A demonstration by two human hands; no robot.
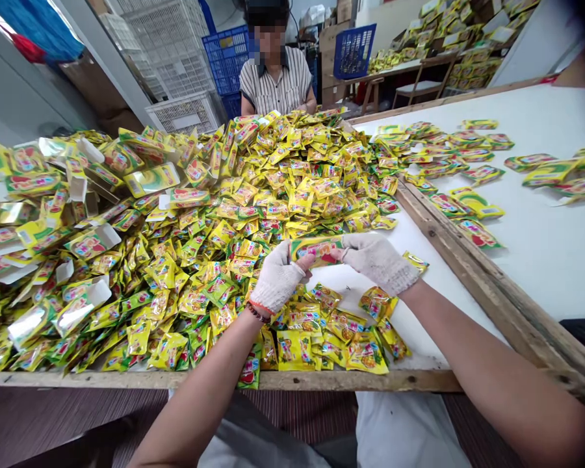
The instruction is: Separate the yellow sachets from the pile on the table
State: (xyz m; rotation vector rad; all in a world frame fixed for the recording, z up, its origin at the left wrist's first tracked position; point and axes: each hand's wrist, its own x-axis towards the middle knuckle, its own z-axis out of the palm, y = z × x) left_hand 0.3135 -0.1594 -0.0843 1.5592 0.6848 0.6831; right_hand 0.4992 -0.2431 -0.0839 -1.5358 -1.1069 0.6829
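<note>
A small yellow-and-green carton (316,249) is held level between my two hands, just above the white tabletop. At its left end, my left hand (279,276), in a white fingerless glove, grips it with the thumb across the front. My right hand (377,260), gloved the same way, pinches the right end. Below the carton lie several loose yellow sachets (302,318). A large heap of sachets (292,182) rises behind and to the left of my hands. Whether anything is inside the carton cannot be seen.
Open cartons (92,240) lie over the heap's left side. A wooden divider (448,253) runs along the right, with flat cartons (478,201) on the white surface beyond. Across the table sits a person (277,84). Blue baskets (355,52) and white crates (185,114) stand behind.
</note>
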